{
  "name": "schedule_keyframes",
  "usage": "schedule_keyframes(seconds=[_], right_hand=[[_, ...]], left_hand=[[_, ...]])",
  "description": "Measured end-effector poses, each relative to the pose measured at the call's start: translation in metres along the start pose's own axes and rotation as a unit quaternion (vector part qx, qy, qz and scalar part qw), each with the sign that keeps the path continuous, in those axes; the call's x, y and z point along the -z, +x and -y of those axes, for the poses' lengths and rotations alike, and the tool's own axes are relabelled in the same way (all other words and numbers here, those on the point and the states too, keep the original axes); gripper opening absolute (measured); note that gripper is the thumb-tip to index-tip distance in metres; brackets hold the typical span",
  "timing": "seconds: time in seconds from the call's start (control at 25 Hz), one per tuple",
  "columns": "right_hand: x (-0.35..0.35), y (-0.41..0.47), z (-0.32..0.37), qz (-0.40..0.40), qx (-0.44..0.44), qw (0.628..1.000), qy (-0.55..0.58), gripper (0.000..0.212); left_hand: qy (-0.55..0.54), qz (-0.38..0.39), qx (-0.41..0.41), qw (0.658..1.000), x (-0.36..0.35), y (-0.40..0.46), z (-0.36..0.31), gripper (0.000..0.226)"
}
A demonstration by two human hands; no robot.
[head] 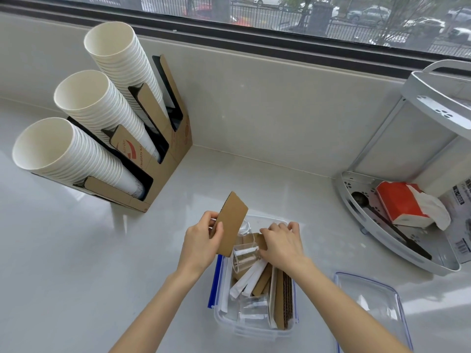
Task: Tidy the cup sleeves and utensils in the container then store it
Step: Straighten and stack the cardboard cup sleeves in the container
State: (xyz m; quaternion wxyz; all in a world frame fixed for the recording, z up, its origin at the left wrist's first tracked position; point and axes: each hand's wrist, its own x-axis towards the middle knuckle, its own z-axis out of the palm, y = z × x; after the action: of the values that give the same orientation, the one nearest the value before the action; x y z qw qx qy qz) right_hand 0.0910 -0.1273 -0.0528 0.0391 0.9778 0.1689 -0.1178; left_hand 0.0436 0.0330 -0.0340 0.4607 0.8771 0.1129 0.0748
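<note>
A clear plastic container (254, 324) sits open on the pale counter (76, 250), holding brown cardboard cup sleeves (286, 301), white paper-wrapped utensils (248, 278) and clear plastic cups (246, 258) in a jumble. The left hand (201, 240) grips one flat brown sleeve (232, 222) above the container's far end. The right hand (280, 242) reaches into the container, fingers closed on another sleeve there. The clear lid (372, 301) lies just right of the container. At back left, a cardboard holder (163, 174) carries three stacks of white paper cups (76, 154). A white corner rack (362, 220) at right holds a red tissue pack (402, 200) below a window (280, 11).
</note>
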Motion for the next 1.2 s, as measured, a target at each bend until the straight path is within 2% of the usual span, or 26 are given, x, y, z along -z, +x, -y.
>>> schedule_keyframes(seconds=[0.24,0.44,0.56,0.68,0.84,1.04,1.2], right_hand=[[0.000,0.002,0.002,0.019,-0.015,1.000,0.016,0.034],[0.002,0.000,0.000,0.009,-0.039,0.996,0.077,0.040],[0.007,-0.004,-0.004,0.035,-0.058,0.991,0.119,0.041],[0.014,-0.006,-0.008,0.053,-0.072,0.987,0.136,0.033],[0.021,-0.011,-0.011,0.020,-0.082,0.978,0.190,0.013],[0.027,-0.022,-0.014,0.015,-0.073,0.965,0.253,0.009],[0.030,-0.030,-0.015,0.007,-0.064,0.957,0.281,0.025]], left_hand=[[0.004,0.003,0.006,1.000,0.000,-0.003,0.000,0.023],[0.003,0.003,0.008,1.000,0.002,-0.004,-0.002,0.024],[0.001,-0.003,0.007,1.000,0.004,-0.006,-0.005,0.025],[-0.004,-0.006,0.006,1.000,0.006,-0.009,-0.009,0.026],[-0.014,-0.013,0.003,1.000,0.008,-0.010,-0.011,0.025],[-0.029,-0.033,-0.003,0.999,0.010,-0.010,-0.013,0.021],[-0.023,-0.039,-0.006,0.999,0.010,-0.009,-0.016,0.022]])
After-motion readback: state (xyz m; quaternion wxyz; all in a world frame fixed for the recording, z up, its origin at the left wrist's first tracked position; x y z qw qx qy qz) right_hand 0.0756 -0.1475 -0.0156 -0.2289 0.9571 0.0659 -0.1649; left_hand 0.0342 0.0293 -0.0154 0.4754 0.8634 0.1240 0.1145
